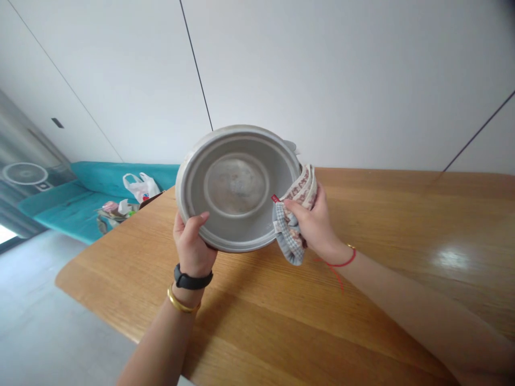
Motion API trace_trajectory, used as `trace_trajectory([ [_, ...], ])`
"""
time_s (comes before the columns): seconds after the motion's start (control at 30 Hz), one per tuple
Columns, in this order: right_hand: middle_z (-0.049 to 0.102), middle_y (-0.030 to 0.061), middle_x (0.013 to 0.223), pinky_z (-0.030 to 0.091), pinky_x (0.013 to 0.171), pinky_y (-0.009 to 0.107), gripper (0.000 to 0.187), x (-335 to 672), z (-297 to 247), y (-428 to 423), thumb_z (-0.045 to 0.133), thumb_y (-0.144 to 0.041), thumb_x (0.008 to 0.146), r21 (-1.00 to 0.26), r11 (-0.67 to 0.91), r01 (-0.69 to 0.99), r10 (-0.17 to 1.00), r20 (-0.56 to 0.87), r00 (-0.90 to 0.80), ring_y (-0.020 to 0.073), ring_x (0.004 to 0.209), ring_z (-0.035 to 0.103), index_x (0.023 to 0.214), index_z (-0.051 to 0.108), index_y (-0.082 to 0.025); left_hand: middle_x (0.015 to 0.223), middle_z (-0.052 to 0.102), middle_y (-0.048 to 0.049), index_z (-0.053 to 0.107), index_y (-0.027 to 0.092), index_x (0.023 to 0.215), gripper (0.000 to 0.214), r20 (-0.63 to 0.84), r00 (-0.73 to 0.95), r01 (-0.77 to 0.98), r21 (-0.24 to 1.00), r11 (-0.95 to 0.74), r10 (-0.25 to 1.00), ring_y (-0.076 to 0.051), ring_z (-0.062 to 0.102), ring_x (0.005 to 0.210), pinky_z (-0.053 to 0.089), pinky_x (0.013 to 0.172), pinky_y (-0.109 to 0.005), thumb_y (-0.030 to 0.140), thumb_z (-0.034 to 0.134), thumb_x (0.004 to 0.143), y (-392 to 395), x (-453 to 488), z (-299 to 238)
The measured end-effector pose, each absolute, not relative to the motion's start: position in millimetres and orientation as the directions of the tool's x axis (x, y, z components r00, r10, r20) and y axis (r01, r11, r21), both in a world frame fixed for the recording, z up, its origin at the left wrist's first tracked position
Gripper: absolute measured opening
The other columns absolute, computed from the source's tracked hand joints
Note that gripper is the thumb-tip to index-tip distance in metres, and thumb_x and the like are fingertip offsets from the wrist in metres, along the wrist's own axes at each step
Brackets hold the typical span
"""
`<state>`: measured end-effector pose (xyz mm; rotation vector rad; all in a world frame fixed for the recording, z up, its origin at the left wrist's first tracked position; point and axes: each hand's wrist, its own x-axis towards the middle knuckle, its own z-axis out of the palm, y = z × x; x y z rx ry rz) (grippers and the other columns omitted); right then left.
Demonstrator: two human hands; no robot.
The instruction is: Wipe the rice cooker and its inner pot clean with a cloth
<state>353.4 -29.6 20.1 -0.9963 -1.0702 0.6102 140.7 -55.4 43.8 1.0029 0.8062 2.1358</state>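
A round stainless steel bowl (237, 187) is tilted up with its scuffed inside facing me, held above the wooden table. My left hand (193, 244) grips its lower rim, thumb on the inside. My right hand (311, 220) holds a patterned, grey-checked quilted cloth (288, 236), pressing it against the bowl's right rim. A small tab (291, 146) sticks out from the upper right rim. The bowl's outside is hidden from me.
The oak table (402, 225) spreads beneath my arms, its rounded edge at the left. Beyond it are a teal sofa (72, 212), a white plastic bag (140, 187), a heap of mixed items (116, 212) and a round fan (24, 173). White wall panels stand behind.
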Motion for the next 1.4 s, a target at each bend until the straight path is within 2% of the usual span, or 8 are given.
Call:
trace_trajectory([
  [0.17, 0.068, 0.0026, 0.103, 0.058, 0.084, 0.042, 0.052, 337, 18, -42, 0.079, -0.031, 0.067, -0.944, 0.279, -0.179, 0.913, 0.203, 0.354, 0.022, 0.09, 0.067, 0.112, 0.053, -0.025, 0.089, 0.07, 0.0015, 0.074, 0.024, 0.093, 0.02, 0.456, -0.527, -0.248, 0.724, -0.643, 0.717, -0.019, 0.065, 0.09, 0.053, 0.086, -0.029, 0.026, 0.078, 0.073, -59, 147, 43],
  [0.33, 0.066, 0.0054, 0.116, 0.055, 0.091, 0.047, 0.059, 376, 39, -23, 0.076, -0.025, 0.063, -0.89, 0.446, 0.094, 0.816, 0.448, 0.365, 0.0247, 0.101, 0.065, 0.118, 0.055, -0.025, 0.109, 0.072, 0.0005, 0.072, 0.029, 0.113, 0.042, 0.474, -0.434, -0.29, 0.732, -0.617, 0.766, -0.019, 0.066, 0.103, 0.052, 0.092, -0.028, 0.027, 0.084, 0.073, -56, 144, 41],
  [0.53, 0.062, 0.01, 0.126, 0.051, 0.1, 0.052, 0.064, 400, 63, -29, 0.07, -0.025, 0.076, -0.601, 0.594, 0.535, 0.613, 0.769, 0.182, 0.0292, 0.114, 0.061, 0.137, 0.05, -0.024, 0.105, 0.075, -0.0029, 0.069, 0.028, 0.122, 0.054, 0.266, -0.323, -0.438, 0.809, -0.392, 0.908, -0.025, 0.069, 0.101, 0.056, 0.089, -0.036, 0.028, 0.081, 0.07, -50, 148, 35],
  [0.67, 0.056, 0.0149, 0.131, 0.046, 0.105, 0.056, 0.058, 398, 77, -54, 0.065, -0.028, 0.085, -0.32, 0.49, 0.811, 0.407, 0.906, 0.112, 0.0349, 0.126, 0.053, 0.141, 0.052, -0.024, 0.097, 0.075, -0.0005, 0.069, 0.029, 0.12, 0.054, 0.213, -0.335, -0.476, 0.802, -0.36, 0.918, -0.021, 0.069, 0.089, 0.057, 0.083, -0.033, 0.023, 0.079, 0.066, -53, 156, 33],
  [0.87, 0.058, 0.0108, 0.129, 0.041, 0.106, 0.057, 0.038, 398, 74, -67, 0.059, -0.027, 0.092, -0.058, 0.381, 0.923, 0.199, 0.98, -0.02, 0.035, 0.124, 0.052, 0.129, 0.062, -0.032, 0.086, 0.073, 0.0017, 0.072, 0.024, 0.102, 0.042, 0.195, -0.341, -0.478, 0.807, -0.348, 0.92, -0.017, 0.065, 0.075, 0.056, 0.071, -0.028, 0.022, 0.081, 0.062, -59, 166, 27],
  [0.93, 0.059, 0.0084, 0.131, 0.04, 0.106, 0.055, 0.04, 390, 65, -63, 0.059, -0.025, 0.093, 0.015, 0.424, 0.905, 0.225, 0.967, -0.122, 0.0329, 0.123, 0.051, 0.131, 0.061, -0.036, 0.085, 0.073, 0.0014, 0.072, 0.023, 0.096, 0.036, 0.192, -0.298, -0.479, 0.817, -0.32, 0.935, -0.017, 0.065, 0.074, 0.055, 0.069, -0.028, 0.023, 0.082, 0.062, -61, 172, 22],
  [1.13, 0.057, 0.0145, 0.137, 0.04, 0.095, 0.055, 0.042, 344, 52, -31, 0.045, -0.022, 0.099, 0.064, 0.42, 0.905, 0.627, 0.701, -0.34, 0.0357, 0.117, 0.047, 0.137, 0.06, -0.03, 0.082, 0.073, 0.0015, 0.07, 0.021, 0.092, 0.031, 0.137, -0.195, -0.484, 0.848, -0.217, 0.971, -0.017, 0.065, 0.072, 0.054, 0.069, -0.029, 0.022, 0.081, 0.063, -70, 186, 12],
  [1.4, 0.05, 0.0129, 0.152, 0.037, 0.1, 0.053, 0.045, 306, 27, -29, 0.038, -0.021, 0.101, 0.091, 0.611, 0.786, 0.666, 0.479, -0.572, 0.0368, 0.13, 0.04, 0.142, 0.057, -0.021, 0.082, 0.073, 0.0019, 0.069, 0.019, 0.087, 0.031, 0.157, -0.258, -0.501, 0.822, -0.271, 0.953, -0.013, 0.062, 0.071, 0.051, 0.07, -0.024, 0.016, 0.076, 0.057, -68, 180, 21],
])
